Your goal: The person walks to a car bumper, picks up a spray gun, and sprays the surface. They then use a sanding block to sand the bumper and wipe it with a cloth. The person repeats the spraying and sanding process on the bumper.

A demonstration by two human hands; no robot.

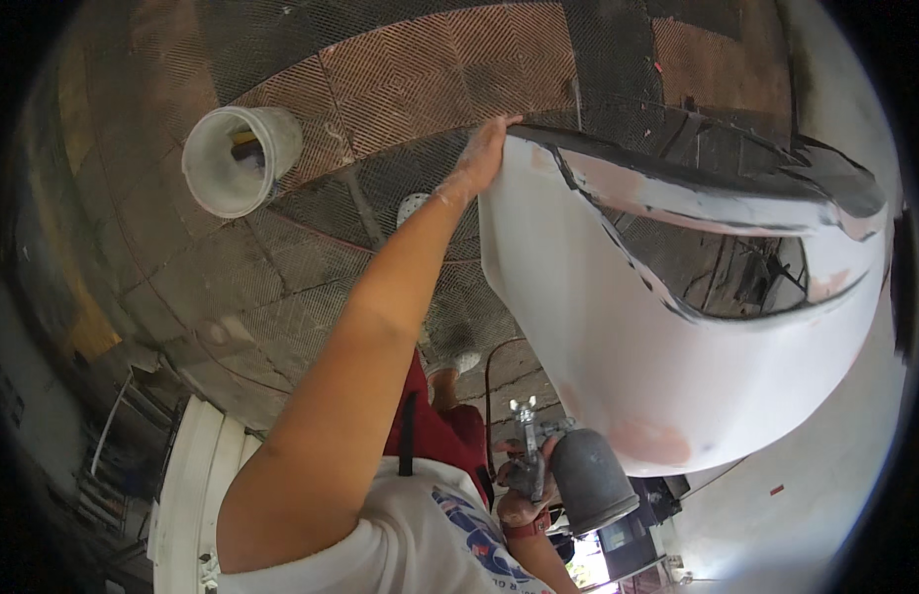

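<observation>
A large white car bumper panel (568,297), with pinkish patches, dark streaks along its ridge and a long opening, fills the right side of the head view. My dusty left hand (484,153) grips its upper left corner, my arm reaching across the middle. Low in the view, my right hand (527,500) is closed on a metal spray gun (527,445) with a dark grey cup (588,480). The gun is beside the panel's lower part; whether they touch I cannot tell.
A white bucket (197,158) with items inside stands on the tiled floor (380,79). A hose (316,240) runs across the floor near my feet. White panelled boards (187,495) and metal rails (113,426) are at the lower left. A pale wall (806,495) lies at the right.
</observation>
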